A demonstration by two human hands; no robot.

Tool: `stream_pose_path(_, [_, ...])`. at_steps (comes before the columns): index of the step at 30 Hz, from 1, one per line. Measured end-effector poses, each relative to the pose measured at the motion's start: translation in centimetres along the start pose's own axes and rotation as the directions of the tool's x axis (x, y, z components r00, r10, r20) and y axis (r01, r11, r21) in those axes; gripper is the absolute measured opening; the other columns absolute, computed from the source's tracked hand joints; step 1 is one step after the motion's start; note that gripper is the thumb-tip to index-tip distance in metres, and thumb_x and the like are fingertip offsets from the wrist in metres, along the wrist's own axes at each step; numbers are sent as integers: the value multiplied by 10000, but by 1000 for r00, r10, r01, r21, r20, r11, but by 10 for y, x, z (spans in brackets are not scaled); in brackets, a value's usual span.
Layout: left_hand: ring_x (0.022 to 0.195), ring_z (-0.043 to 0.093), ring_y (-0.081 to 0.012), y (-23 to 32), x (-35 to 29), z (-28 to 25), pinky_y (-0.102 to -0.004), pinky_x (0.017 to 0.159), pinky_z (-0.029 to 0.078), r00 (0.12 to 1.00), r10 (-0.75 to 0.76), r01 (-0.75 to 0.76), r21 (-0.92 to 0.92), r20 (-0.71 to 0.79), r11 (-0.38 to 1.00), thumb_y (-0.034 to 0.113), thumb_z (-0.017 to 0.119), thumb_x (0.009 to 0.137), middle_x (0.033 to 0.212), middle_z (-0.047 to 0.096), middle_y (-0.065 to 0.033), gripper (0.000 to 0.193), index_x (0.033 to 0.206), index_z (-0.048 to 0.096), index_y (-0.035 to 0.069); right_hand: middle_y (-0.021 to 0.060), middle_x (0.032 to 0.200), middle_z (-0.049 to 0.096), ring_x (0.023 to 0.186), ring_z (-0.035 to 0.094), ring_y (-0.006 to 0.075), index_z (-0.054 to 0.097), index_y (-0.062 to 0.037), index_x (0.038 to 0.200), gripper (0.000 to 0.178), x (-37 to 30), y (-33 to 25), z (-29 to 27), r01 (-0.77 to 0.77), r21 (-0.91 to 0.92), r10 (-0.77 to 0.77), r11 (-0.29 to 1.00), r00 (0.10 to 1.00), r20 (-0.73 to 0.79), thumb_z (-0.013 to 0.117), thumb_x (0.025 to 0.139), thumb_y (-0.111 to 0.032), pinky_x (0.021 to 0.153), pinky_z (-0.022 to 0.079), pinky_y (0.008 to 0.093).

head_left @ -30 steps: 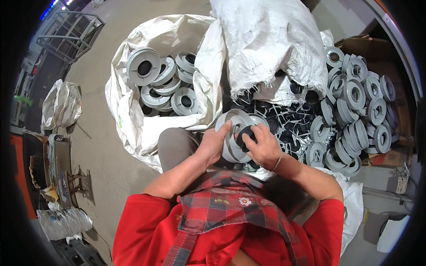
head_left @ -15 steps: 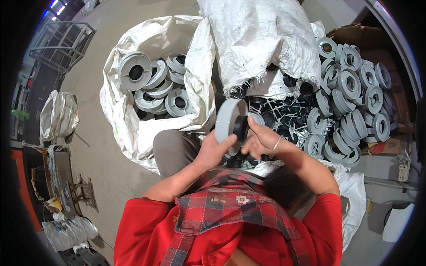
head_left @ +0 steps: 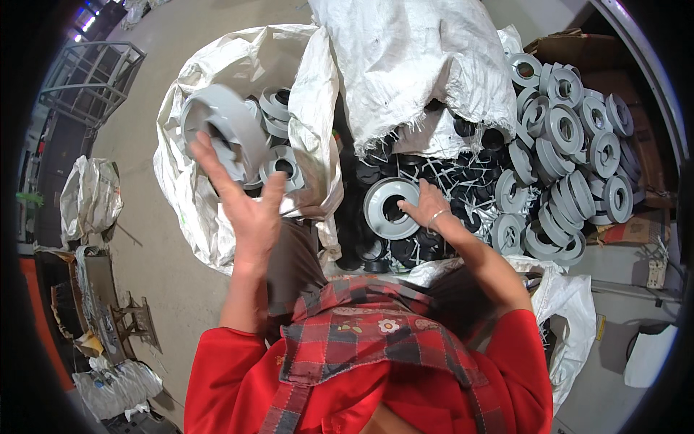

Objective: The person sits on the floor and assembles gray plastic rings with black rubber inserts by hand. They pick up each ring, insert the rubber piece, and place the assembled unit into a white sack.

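My left hand is over the mouth of the white woven sack on the left, fingers spread. Just beyond its fingertips is a tilted, blurred grey flanged ring; whether the fingertips still touch it I cannot make out. My right hand reaches to a second grey ring, which lies flat on a heap of black round parts. My right thumb overlaps that ring's right rim, and the other fingers stretch out beside it, apart from the thumb.
The white sack holds several grey rings. A full white sack lies open-mouthed over the black parts, among white plastic strips. More grey rings are piled at right by a cardboard box. A metal frame stands far left.
My left hand has swung left to the sack with the grey ring, now beyond its fingers. My right hand has come off that piece and reached forward-right to another grey ring.
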State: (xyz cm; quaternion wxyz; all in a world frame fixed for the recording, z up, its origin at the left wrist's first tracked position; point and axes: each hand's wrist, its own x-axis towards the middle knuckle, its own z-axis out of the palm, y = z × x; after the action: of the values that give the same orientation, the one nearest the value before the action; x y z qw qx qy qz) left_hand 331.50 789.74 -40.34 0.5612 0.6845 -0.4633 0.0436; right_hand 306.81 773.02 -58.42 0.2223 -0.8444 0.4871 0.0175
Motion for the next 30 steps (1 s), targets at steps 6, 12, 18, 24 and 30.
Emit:
stream_pose_path(6, [1325, 322, -252, -12, -50, 29, -347, 1108, 207, 598, -552, 796, -348, 582, 495, 173, 684, 826, 1420, 358, -177, 712, 1389, 308, -46, 313, 1064, 585, 1006, 583, 421, 478, 46, 1134, 626, 26, 9, 39, -194, 185, 161, 963, 971, 178, 690, 717, -371, 877, 467, 435])
stream_pose_path(12, [904, 620, -186, -19, -94, 55, -288, 790, 504, 49, -625, 928, -267, 779, -260, 83, 626, 839, 1032, 619, -140, 406, 1194, 498, -65, 189, 766, 643, 770, 640, 304, 621, 34, 816, 472, 10, -38, -18, 180, 646, -404, 742, 889, 217, 655, 800, -437, 736, 492, 384])
stream_pose_path(18, [757, 588, -159, -34, -100, 63, -316, 698, 493, 316, -742, 932, -340, 592, 126, 147, 640, 835, 843, 623, -72, 211, 979, 591, 1, 95, 860, 639, 714, 611, 204, 587, 6, 1028, 316, 113, -38, 45, -295, 811, 366, 505, 924, 108, 646, 822, -225, 577, 514, 330])
stream_pose_path(24, [793, 544, -134, -34, -101, 67, -301, 711, 454, 343, -731, 929, -327, 590, 172, 184, 640, 857, 843, 592, -39, 228, 1009, 570, 28, 113, 944, 627, 764, 604, 245, 589, -12, 1044, 396, 149, -43, 60, -372, 866, 456, 334, 868, 197, 724, 673, -37, 597, 512, 360])
stream_pose_path(30, [846, 548, -144, -28, -111, 70, -314, 743, 470, 376, -717, 904, -402, 587, 145, 205, 587, 905, 904, 567, -44, 287, 1120, 500, 36, 147, 746, 638, 710, 621, 229, 606, 26, 863, 259, 21, -57, -26, -12, 639, 181, 769, 963, -201, 691, 690, -148, 673, 491, 343])
